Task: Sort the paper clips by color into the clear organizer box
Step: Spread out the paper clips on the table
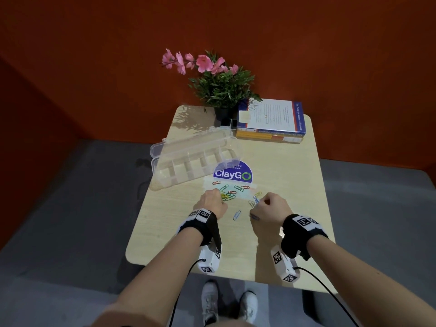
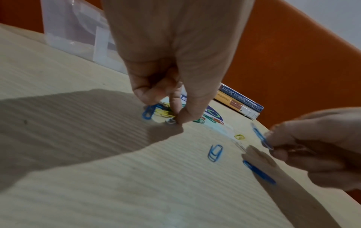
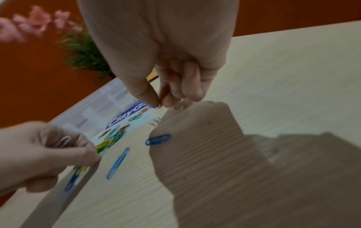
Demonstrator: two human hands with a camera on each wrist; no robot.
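Light falls from above and behind me, bright on the pale table (image 1: pixel 283 185) and dim on the floor around it. My left hand (image 2: pixel 175 64) and my right hand (image 3: pixel 162 61) throw broad, hard-edged shadows across the wood. The plant (image 3: pixel 84 52) is smeared out of focus in my right wrist view. The head view bends the table's far corners, and the clear box (image 1: pixel 188 156) shows faint glare.

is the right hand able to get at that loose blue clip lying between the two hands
Probably yes: the blue clip lies alone on bare table, nothing over it, just beside the right hand. But that hand already pinches another blue clip.
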